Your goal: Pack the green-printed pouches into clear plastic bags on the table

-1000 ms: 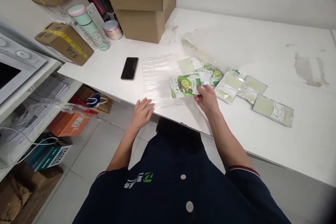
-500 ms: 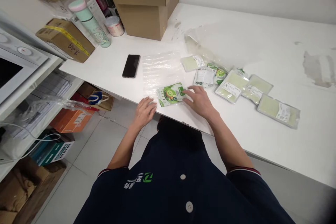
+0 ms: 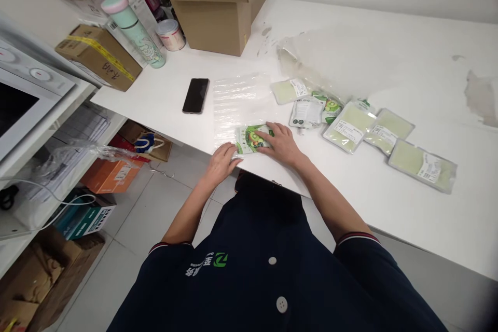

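A green kiwi-print pouch (image 3: 249, 138) lies near the front edge of the white table (image 3: 389, 202), on a clear plastic bag (image 3: 237, 104). My right hand (image 3: 280, 143) rests flat on the pouch's right part, fingers stretched out. My left hand (image 3: 222, 161) lies at the table edge with its fingertips on the bag just left of the pouch. More pouches lie to the right: a white one (image 3: 305, 112), another kiwi-print one (image 3: 330, 107) and several pale green sealed packs (image 3: 350, 127).
A black phone (image 3: 195, 95) lies left of the bag. Cardboard boxes (image 3: 212, 5), a mint bottle (image 3: 134, 31) and a small tin (image 3: 170, 35) stand at the back left. Shelves with boxes are at the left, below the table.
My right hand carried the kiwi-print pouch from the pile leftward and toward me, laid it on the clear bag and now presses on it. My left hand shifted slightly right to meet it.
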The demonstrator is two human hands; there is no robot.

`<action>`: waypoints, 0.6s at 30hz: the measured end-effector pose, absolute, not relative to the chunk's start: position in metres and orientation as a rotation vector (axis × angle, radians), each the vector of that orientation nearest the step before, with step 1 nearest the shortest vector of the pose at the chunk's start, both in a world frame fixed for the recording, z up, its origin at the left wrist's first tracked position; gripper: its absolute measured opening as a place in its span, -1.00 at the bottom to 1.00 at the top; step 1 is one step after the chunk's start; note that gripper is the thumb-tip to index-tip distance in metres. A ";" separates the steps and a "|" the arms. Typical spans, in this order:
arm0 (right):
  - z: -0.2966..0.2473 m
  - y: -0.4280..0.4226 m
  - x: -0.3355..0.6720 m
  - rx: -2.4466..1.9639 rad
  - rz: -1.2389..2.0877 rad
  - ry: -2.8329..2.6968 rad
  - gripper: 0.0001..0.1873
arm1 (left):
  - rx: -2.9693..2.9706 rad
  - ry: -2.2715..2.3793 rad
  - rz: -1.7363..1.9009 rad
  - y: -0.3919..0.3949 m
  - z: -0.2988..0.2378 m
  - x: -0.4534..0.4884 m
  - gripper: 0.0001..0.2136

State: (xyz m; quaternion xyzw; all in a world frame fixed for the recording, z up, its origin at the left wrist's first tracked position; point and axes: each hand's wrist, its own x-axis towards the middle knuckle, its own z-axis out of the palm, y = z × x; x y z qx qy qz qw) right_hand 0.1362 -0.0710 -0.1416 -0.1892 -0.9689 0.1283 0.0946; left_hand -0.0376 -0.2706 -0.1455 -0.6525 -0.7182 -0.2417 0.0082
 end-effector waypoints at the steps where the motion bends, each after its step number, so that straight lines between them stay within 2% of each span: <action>1: -0.141 -0.070 0.139 -0.553 0.373 -2.883 -0.39 | -2.073 -2.205 -0.698 -0.271 -0.144 -0.040 -0.74; 5: -0.141 -0.071 0.149 -0.487 0.309 -2.891 -0.42 | -2.163 -2.020 -0.452 -0.271 -0.140 -0.044 -0.79; 10: -0.140 -0.075 0.156 -0.346 0.366 -2.971 -0.21 | -2.202 -1.966 -0.320 -0.267 -0.138 -0.040 -0.72; 13: -0.137 -0.069 0.158 -0.316 0.431 -2.993 -0.16 | -2.205 -2.012 -0.401 -0.264 -0.133 -0.043 -0.74; 15: -0.136 -0.064 0.160 -0.266 0.483 -2.986 -0.22 | -2.186 -2.031 -0.508 -0.264 -0.126 -0.046 -0.76; 18: -0.133 -0.060 0.165 -0.203 0.558 -2.927 -0.43 | -2.204 -2.028 -0.633 -0.269 -0.112 -0.050 -0.76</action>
